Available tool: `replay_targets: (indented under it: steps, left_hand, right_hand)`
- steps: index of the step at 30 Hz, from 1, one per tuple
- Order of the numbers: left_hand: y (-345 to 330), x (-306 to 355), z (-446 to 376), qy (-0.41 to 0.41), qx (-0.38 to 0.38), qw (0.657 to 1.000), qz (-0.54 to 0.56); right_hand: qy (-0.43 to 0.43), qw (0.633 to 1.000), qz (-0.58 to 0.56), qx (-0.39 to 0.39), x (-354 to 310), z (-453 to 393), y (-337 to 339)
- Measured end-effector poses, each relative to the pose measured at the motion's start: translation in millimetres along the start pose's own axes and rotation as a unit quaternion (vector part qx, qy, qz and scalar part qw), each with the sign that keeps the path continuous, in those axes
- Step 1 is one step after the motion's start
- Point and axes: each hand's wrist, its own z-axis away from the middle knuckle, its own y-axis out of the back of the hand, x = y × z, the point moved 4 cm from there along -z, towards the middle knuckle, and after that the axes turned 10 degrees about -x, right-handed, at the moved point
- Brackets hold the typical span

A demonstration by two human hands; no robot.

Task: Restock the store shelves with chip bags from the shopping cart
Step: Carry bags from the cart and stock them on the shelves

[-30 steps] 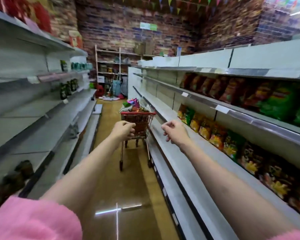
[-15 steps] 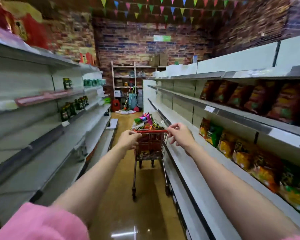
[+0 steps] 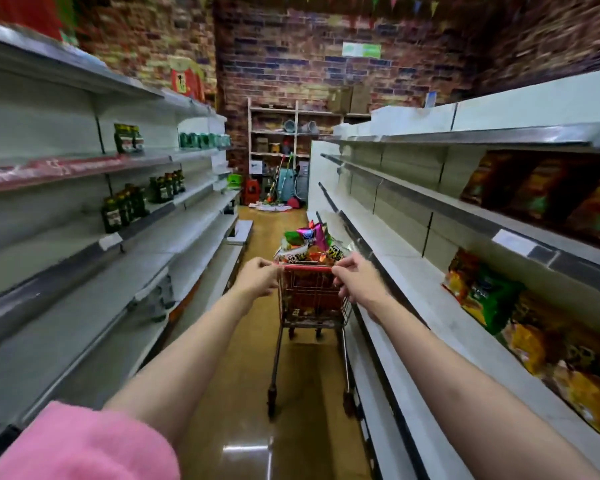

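Hands, left and right, gripping cart handle; shelved chip bags blurred, labels unreadable.

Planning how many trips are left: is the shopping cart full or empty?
Full. Chip bags are heaped above the rim of the shopping cart, with more visible through its wire sides.

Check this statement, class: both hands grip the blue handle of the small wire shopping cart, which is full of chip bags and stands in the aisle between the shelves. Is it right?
One detail is wrong. The head view shows the left hand and right hand gripping a red handle, not a blue one, on the small wire shopping cart. The colourful chip bags and the aisle position are as stated.
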Motion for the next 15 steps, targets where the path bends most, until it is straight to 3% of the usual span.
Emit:
replay_targets:
  steps: [10, 15]
  left_hand:
    - [37, -2, -209, -0.017, -0.037, 0.999, 0.03]
    - [48, -26, -287, 0.008, -0.047, 0.998, 0.029]
  right_hand:
    - [0.003, 0.999, 0.025, 0.046, -2, -205, -6]
    - [-0.034, 0.999, 0.028, 0.032, 38, -279, -25]
